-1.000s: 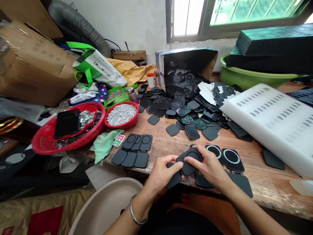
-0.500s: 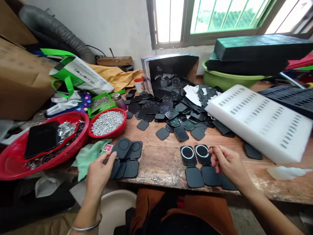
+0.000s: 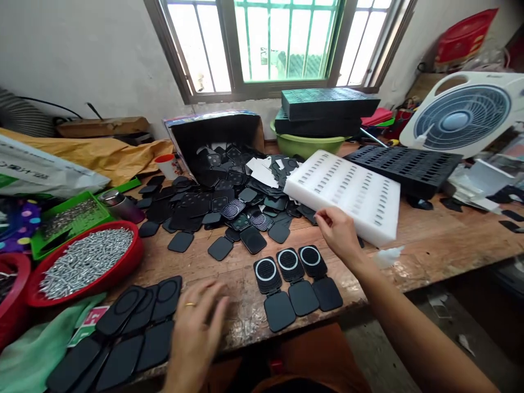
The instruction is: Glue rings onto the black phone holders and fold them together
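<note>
My left hand (image 3: 198, 322) is slightly blurred, with fingers apart and nothing in them. It hovers just right of a group of overlapping black hinged folding pads (image 3: 125, 311) with faint round outlines. In front of me, three black pads lie unfolded in a row, each with a white ring (image 3: 287, 259) on its upper half and a plain lower flap (image 3: 303, 298). My right hand (image 3: 339, 232) is pinched above and beyond this row, near the front edge of the white foam block (image 3: 347, 191). Whatever its fingertips hold, if anything, is too small to make out.
A heap of black pads (image 3: 213, 204) spills from a box (image 3: 216, 123) at the back. On the left stand a red bowl of small metal pins (image 3: 88, 262), a green tray (image 3: 67, 218) and a metal flask (image 3: 120, 204). Black slotted foam (image 3: 405, 164) and a fan (image 3: 462, 117) are right.
The view has turned right. My left hand has let go of a black folding pad, left with its group, and moved right. My right hand has moved from the ringed pads toward the foam block.
</note>
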Tool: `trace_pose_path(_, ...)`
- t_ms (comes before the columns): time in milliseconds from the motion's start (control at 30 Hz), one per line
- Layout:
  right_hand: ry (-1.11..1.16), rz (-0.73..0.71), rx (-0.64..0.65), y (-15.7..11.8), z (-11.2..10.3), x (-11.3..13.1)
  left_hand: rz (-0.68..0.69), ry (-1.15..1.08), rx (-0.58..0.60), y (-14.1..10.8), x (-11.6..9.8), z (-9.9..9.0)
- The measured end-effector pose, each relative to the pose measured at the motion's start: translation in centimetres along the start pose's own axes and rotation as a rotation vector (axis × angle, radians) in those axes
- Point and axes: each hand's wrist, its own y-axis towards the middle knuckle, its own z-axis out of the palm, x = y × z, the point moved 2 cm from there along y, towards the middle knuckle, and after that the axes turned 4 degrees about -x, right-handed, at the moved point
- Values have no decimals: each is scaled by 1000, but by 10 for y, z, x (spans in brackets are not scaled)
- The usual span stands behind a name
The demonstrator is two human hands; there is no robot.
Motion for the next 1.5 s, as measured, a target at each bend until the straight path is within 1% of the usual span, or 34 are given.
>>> trace_pose_path(67,-13,19,-25,20,4,-7,34,-105,126,-4,-36,21)
trace_pose_path(133,-11,42,-12,34,9,-13,63,-150,249,-9,-64,36)
trace_pose_path(200,-13,57,15,43,15,-15,77,-151,332,-13,-80,45)
trace_pose_path(267,-7,62,62,46,21,-13,82,-128,384,-16,-86,50)
trace_pose_path(400,35,26,241,34,35,1,138,-91,453,-19,-78,50)
trace_pose_path(467,36,-7,335,23,44,8,162,-88,482,-22,-71,47)
trace_pose_path(533,6,-34,404,12,54,12,169,-88,508,-25,-61,41)
trace_pose_path(667,-101,-77,471,-3,70,14,177,-91,534,-27,-40,28)
trace_pose_path(800,-201,-158,495,-4,84,26,185,-87,533,-26,-28,21)
trace_pose_path(867,-250,-184,490,4,92,34,178,-82,501,-24,-27,20)
trace_pose_path(967,-321,-182,442,30,109,42,146,-83,427,-21,-29,18)
trace_pose_path(1133,-408,-83,369,87,146,42,103,-151,286,-20,-31,16)
trace_pose_path(1267,-437,-2,346,119,169,41,62,-231,227,-22,-26,17)
trace_pose_path(1333,-436,26,349,129,174,42,41,-260,219,-22,-22,17)
trace_pose_path(1400,-423,39,356,134,175,43,7,-276,220,-22,-19,16)
trace_pose_path(1500,-373,21,323,132,167,49,-67,-314,228,-20,-16,13)
